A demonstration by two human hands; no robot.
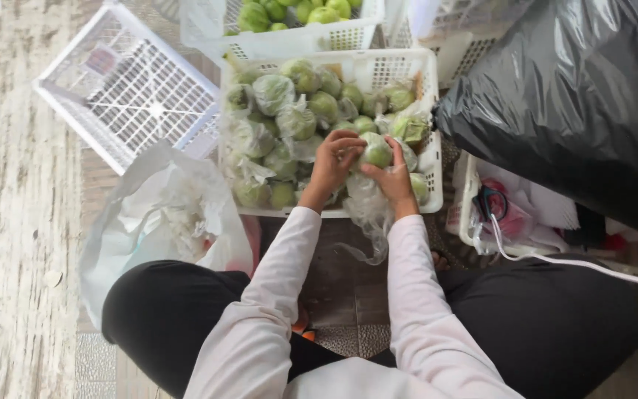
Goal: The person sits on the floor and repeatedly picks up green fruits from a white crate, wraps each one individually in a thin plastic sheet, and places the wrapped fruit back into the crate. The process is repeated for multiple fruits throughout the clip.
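Observation:
A green round fruit (377,154) sits inside a clear plastic bag (367,210) that hangs down over the crate's front edge. My left hand (331,164) pinches the bag at the fruit's left side. My right hand (391,179) grips the bag just below and right of the fruit. Both hands hover over a white slotted crate (426,70) that holds several green fruits wrapped in clear bags (275,92).
An empty white crate (123,85) lies tilted at the upper left. Another crate of unwrapped green fruit (297,33) stands behind. A white plastic bag (160,210) lies by my left knee; a large black bag (577,103) fills the right. A small basket (507,218) with a white cable sits beneath it.

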